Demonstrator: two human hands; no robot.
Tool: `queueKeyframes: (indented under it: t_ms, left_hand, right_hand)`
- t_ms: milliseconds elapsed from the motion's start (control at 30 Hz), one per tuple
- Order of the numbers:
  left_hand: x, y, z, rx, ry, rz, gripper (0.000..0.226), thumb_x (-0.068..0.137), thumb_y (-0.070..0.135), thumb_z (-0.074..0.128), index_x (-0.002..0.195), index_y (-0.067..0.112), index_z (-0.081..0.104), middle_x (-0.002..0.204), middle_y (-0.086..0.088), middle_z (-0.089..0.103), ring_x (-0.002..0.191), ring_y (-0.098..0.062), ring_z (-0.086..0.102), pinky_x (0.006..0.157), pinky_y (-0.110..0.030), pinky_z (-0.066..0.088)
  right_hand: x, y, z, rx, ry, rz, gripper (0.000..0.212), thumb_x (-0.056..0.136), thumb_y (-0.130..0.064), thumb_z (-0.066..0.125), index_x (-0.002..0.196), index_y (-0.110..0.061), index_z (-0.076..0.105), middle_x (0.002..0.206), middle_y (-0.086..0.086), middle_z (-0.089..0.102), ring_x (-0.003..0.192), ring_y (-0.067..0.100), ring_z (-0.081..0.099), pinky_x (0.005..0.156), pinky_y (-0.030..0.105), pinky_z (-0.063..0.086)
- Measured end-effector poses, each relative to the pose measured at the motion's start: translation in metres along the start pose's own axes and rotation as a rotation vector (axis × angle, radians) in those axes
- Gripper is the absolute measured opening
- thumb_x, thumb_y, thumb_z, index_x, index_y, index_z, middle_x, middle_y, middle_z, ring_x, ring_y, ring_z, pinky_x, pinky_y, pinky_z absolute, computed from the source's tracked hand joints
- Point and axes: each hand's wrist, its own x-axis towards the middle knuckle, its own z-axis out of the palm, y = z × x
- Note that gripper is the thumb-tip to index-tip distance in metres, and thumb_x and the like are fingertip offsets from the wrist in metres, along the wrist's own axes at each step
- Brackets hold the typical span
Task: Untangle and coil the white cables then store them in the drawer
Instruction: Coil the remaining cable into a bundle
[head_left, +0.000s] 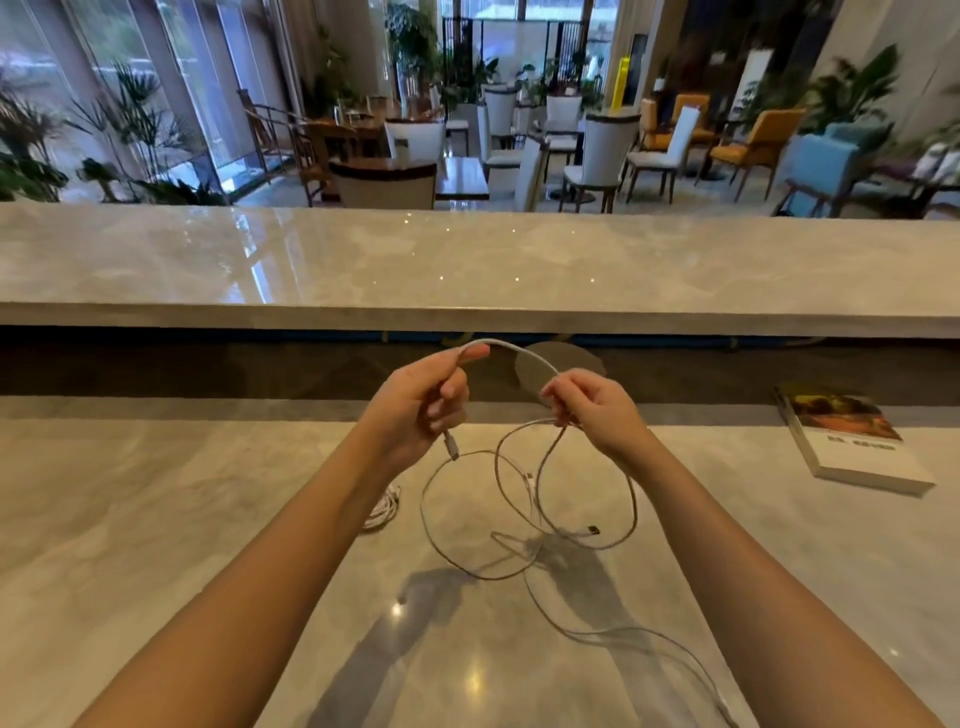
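Observation:
A long white cable (524, 358) arches between my two hands above the marble counter (156, 519). My left hand (421, 405) pinches it near one end, and the plug (451, 446) hangs just below the fist. My right hand (597, 410) grips the cable farther along, with tangled loops (519, 514) drooping from it onto the counter. A dark connector (592, 530) lies among the loops. A second white cable (384, 512), bundled, rests on the counter, partly hidden behind my left forearm. No drawer is in view.
A book (857, 447) lies on the counter at the right. A raised marble ledge (467, 260) runs across behind the counter, with a dark gap under it. Beyond it stand chairs, tables and plants.

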Motion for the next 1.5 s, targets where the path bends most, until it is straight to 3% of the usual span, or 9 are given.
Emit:
queueKeyframes:
  t_ms: [233,367,500,667,833,967,1233,1333,1500]
  left_hand:
    - [-0.001,0.071,0.027,-0.064,-0.086,0.231,0.031,0.099,0.022,0.034,0.116,0.011,0.057,0.049,0.007,0.041,0.039,-0.005,0.029,0.039,-0.015,0.021]
    - [0.004,0.088,0.042,-0.012,-0.081,0.275,0.029,0.1,0.022,0.035,0.121,0.017,0.055,0.053,0.007,0.046,0.041,-0.004,0.028,0.042,-0.018,0.016]
    - [0.011,0.075,0.048,0.116,-0.022,0.225,0.031,0.101,0.019,0.034,0.128,0.019,0.05,0.064,0.004,0.056,0.048,-0.005,0.036,0.047,-0.018,0.024]
    - [0.011,0.063,0.054,0.287,0.003,0.161,0.029,0.101,0.024,0.034,0.106,0.012,0.06,0.077,-0.003,0.062,0.058,-0.007,0.052,0.053,-0.019,0.041]
    - [0.016,0.063,0.064,0.864,0.006,0.272,0.024,0.1,0.021,0.036,0.105,0.013,0.059,0.083,-0.003,0.067,0.075,-0.013,0.064,0.072,-0.025,0.052]
    - [0.014,0.061,0.059,1.197,-0.065,0.258,0.024,0.099,0.023,0.039,0.092,0.012,0.06,0.072,0.002,0.061,0.063,-0.008,0.058,0.06,-0.016,0.047]
    - [-0.004,0.09,0.048,0.852,-0.259,-0.009,0.04,0.102,0.029,0.026,0.084,0.009,0.057,0.049,0.003,0.047,0.045,-0.011,0.042,0.059,-0.024,0.045]
    - [-0.009,0.096,0.04,0.402,-0.485,-0.081,0.048,0.1,0.035,0.024,0.078,0.011,0.059,0.045,0.005,0.043,0.042,-0.011,0.037,0.053,-0.023,0.043]
    - [-0.01,0.102,0.031,-0.406,-0.815,-0.055,0.042,0.101,0.031,0.029,0.108,-0.002,0.052,0.061,-0.005,0.058,0.047,-0.009,0.035,0.047,-0.021,0.034]
  right_hand:
    - [0.001,-0.004,-0.003,-0.457,-0.145,0.069,0.029,0.099,-0.022,0.038,0.093,-0.005,0.062,0.083,-0.001,0.057,0.082,0.015,0.053,0.075,0.029,0.042]
    - [0.0,-0.021,-0.005,-0.272,-0.092,0.147,0.038,0.101,-0.028,0.033,0.077,-0.01,0.057,0.07,0.004,0.055,0.063,0.014,0.051,0.062,0.027,0.044]
    - [-0.001,-0.061,0.0,-0.187,0.091,-0.038,0.04,0.101,-0.026,0.032,0.08,-0.009,0.061,0.063,-0.005,0.049,0.058,0.006,0.044,0.057,0.019,0.033]
    - [-0.009,-0.082,0.011,-0.425,-0.157,-0.073,0.033,0.1,-0.03,0.032,0.09,-0.014,0.06,0.076,-0.011,0.051,0.071,0.002,0.048,0.066,0.022,0.038]
    - [-0.022,-0.09,0.018,-0.669,-0.257,-0.215,0.028,0.099,-0.028,0.04,0.098,-0.009,0.061,0.087,0.0,0.062,0.072,0.012,0.055,0.07,0.031,0.046]
    - [-0.027,-0.116,0.006,-0.656,-0.12,-0.436,0.017,0.094,-0.025,0.051,0.097,-0.015,0.065,0.087,0.0,0.067,0.071,0.01,0.058,0.071,0.028,0.05]
    - [-0.01,-0.138,-0.033,-0.425,0.222,-0.558,0.018,0.082,-0.025,0.069,0.092,-0.012,0.074,0.081,0.0,0.071,0.075,0.015,0.065,0.07,0.03,0.055]
    - [-0.003,-0.139,-0.036,-0.271,0.213,-0.489,0.016,0.083,-0.028,0.066,0.086,-0.014,0.073,0.069,-0.011,0.066,0.065,0.006,0.059,0.061,0.016,0.046]
    - [-0.001,-0.104,-0.029,-0.178,0.127,-0.306,0.036,0.096,-0.034,0.043,0.073,-0.018,0.066,0.048,-0.009,0.047,0.041,0.001,0.043,0.051,0.016,0.035]
